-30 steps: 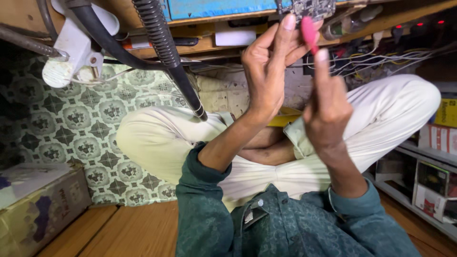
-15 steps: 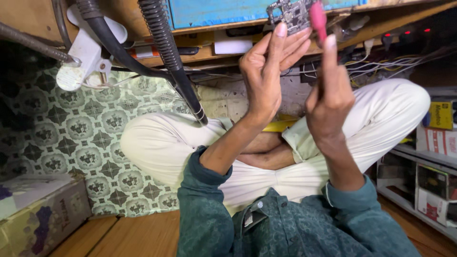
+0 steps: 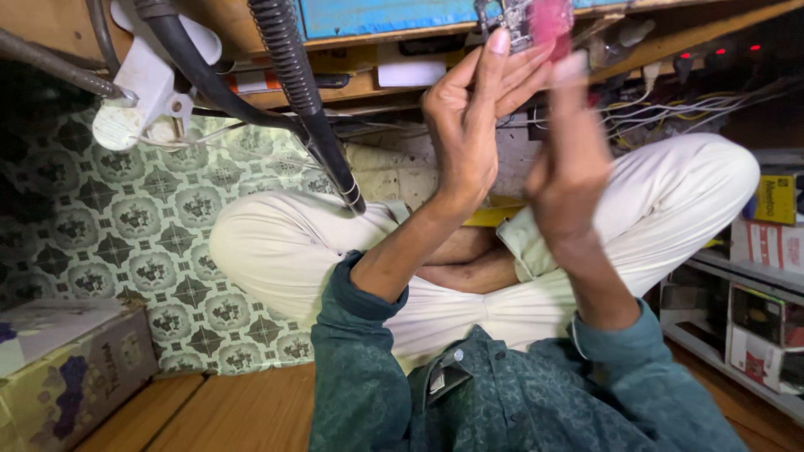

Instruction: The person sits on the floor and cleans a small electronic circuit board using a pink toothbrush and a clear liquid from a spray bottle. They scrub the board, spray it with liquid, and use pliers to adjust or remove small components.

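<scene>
The left hand (image 3: 469, 125) is raised in front of the camera with its fingers closed round the lower edge of a small circuit board (image 3: 512, 17), which sits near the top of the view, just below the blue panel (image 3: 385, 15) and partly cut off by the frame edge. The right hand (image 3: 569, 159) is up beside it, fingers pinched shut on a pink-handled tool (image 3: 551, 21) whose upper end lies over or just against the right side of the board; the tool is blurred, so its tip cannot be made out. The two hands stand close together, apart at the wrists. Both forearms come out of dark green patterned sleeves, and below them the person's crossed legs in cream trousers (image 3: 285, 243) rest on a floor of green patterned tiles (image 3: 100, 218). A black corrugated hose (image 3: 306, 100) hangs down to the left of the left hand, next to a white fitting (image 3: 146, 92). A wooden bench (image 3: 670, 50) runs along the top with tangled wires (image 3: 670, 113) under it. Boxes on a shelf (image 3: 766, 251) stand at the right, and a cardboard box (image 3: 67, 368) lies at lower left.
</scene>
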